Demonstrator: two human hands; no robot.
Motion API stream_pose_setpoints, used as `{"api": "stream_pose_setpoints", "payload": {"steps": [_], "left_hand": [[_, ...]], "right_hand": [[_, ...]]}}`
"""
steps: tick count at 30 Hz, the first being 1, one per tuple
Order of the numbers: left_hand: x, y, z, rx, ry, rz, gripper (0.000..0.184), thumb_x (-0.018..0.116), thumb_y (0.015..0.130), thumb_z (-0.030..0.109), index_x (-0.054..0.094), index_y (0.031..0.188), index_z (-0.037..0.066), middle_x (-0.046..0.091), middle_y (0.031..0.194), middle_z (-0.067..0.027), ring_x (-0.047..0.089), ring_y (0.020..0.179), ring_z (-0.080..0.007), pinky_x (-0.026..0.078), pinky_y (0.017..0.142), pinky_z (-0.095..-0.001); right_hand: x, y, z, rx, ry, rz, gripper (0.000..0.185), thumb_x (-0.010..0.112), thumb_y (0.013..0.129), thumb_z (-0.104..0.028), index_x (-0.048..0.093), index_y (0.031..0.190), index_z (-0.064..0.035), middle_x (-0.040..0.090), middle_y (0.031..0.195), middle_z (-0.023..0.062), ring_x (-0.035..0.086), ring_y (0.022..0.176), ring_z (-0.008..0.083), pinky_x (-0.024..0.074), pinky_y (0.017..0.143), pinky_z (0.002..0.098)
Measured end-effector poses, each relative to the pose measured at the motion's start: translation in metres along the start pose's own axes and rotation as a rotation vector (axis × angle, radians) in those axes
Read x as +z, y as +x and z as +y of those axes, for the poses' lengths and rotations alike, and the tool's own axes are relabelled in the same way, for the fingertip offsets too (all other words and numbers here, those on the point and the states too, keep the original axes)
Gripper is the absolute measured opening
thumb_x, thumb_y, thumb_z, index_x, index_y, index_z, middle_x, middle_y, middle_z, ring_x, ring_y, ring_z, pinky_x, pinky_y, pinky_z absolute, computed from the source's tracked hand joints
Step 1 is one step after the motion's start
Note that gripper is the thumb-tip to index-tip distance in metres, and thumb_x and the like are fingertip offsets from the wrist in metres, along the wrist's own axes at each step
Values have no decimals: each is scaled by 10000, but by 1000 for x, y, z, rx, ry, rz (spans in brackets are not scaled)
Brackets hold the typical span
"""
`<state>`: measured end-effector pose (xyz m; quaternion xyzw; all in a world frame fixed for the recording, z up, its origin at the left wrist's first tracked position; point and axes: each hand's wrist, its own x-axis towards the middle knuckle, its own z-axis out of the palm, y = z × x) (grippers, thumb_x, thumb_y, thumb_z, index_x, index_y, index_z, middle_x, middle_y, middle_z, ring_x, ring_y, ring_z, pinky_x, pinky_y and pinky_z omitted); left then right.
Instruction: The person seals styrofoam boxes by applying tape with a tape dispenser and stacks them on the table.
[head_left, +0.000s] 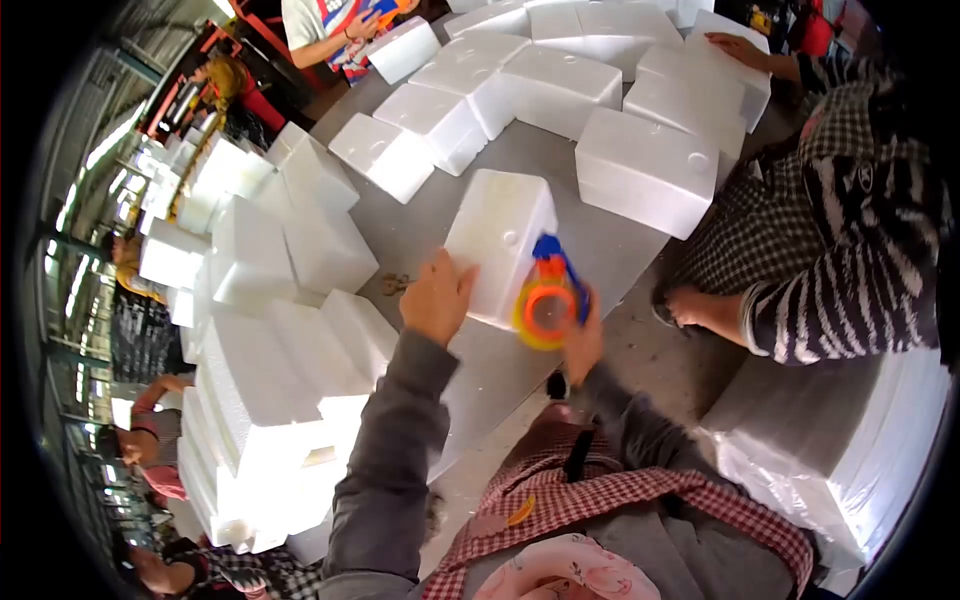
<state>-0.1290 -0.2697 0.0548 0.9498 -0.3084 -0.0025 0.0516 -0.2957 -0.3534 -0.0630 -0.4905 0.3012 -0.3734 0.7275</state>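
Observation:
A white foam box (497, 225) stands on the grey table (430, 390) in front of me. My left hand (437, 297) rests against its near left side, with the thumb along the box and the other fingers curled and partly hidden. In my right hand (584, 340) is a tape dispenser (550, 300), blue and orange with a roll of yellow tape. Its blue end is up against the right side of the box. The fingers wrap round the dispenser's handle, slightly blurred.
Several white foam boxes (560, 90) line the far side of the table. More are stacked on the left (290, 370). A person in a checked apron (740, 220) stands close on the right, one hand (738, 50) on a box. Plastic-wrapped foam (800, 440) sits at lower right.

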Motion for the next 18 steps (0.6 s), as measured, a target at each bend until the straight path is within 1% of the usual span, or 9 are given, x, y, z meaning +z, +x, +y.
{"api": "stream_pose_setpoints", "payload": {"steps": [3, 5, 8, 10, 11, 12, 15, 16, 18], "left_hand": [[0, -19, 9, 92, 263, -6, 527, 465, 871, 445, 428, 1303, 145, 483, 1254, -135, 461, 1154, -279, 371, 908, -478], [51, 3, -1, 555, 119, 439, 529, 464, 872, 444, 432, 1304, 141, 467, 1283, -132, 412, 1216, -251, 336, 927, -501], [57, -13, 23, 350, 75, 399, 521, 450, 869, 465, 461, 1278, 143, 457, 1289, -148, 402, 1217, -264, 327, 928, -504], [53, -28, 27, 211, 77, 378, 527, 444, 861, 485, 479, 1262, 145, 468, 1270, -162, 437, 1177, -293, 336, 920, -501], [47, -37, 30, 124, -26, 215, 523, 442, 863, 488, 474, 1267, 159, 462, 1281, -144, 433, 1182, -297, 325, 910, -538], [39, -42, 34, 32, -129, 60, 519, 439, 864, 491, 469, 1272, 173, 456, 1292, -125, 429, 1186, -301, 314, 900, -576], [10, -37, 34, 193, 180, 173, 533, 417, 869, 514, 425, 1309, 213, 413, 1343, -96, 364, 1244, -333, 260, 912, -650], [52, -18, 15, 281, 139, 226, 562, 391, 872, 544, 359, 1350, 249, 321, 1414, -85, 232, 1315, -371, 187, 961, -672], [50, -12, 19, 159, 147, 112, 616, 376, 869, 569, 275, 1391, 259, 231, 1458, -84, 137, 1342, -382, 168, 1009, -618]], "right_hand": [[-32, 54, 0, 177, -161, -241, 542, 588, 797, -110, 343, 1275, -36, 507, 1125, 113, 510, 1006, 183, 432, 877, 306], [-40, 45, -10, 201, -43, -337, 539, 599, 789, -116, 352, 1262, -36, 523, 1104, 113, 528, 971, 181, 448, 849, 302], [-64, -56, 4, 79, 183, -173, 557, 571, 784, -77, 333, 1288, -53, 503, 1132, 94, 515, 996, 186, 440, 853, 304], [-52, -85, 10, 93, 24, -177, 580, 553, 787, -40, 301, 1310, -50, 486, 1148, 89, 502, 1008, 181, 433, 862, 301], [-52, -97, 13, 102, -139, -169, 605, 535, 789, -3, 269, 1331, -46, 469, 1164, 83, 490, 1019, 176, 427, 872, 298], [-54, -86, 12, 98, 41, -161, 628, 541, 790, -5, 256, 1349, -44, 474, 1175, 87, 497, 1023, 182, 431, 882, 309], [-68, -52, -9, 269, 168, -249, 628, 547, 796, -9, 259, 1353, -41, 475, 1183, 86, 500, 1028, 183, 432, 888, 306], [-70, -59, -20, 238, 157, -277, 614, 550, 793, -16, 283, 1345, -58, 461, 1180, 84, 474, 1032, 156, 435, 849, 268], [-72, -64, -6, 109, 193, -253, 615, 540, 815, -22, 263, 1361, -75, 452, 1263, 104, 466, 1156, 212, 405, 963, 354]]}}
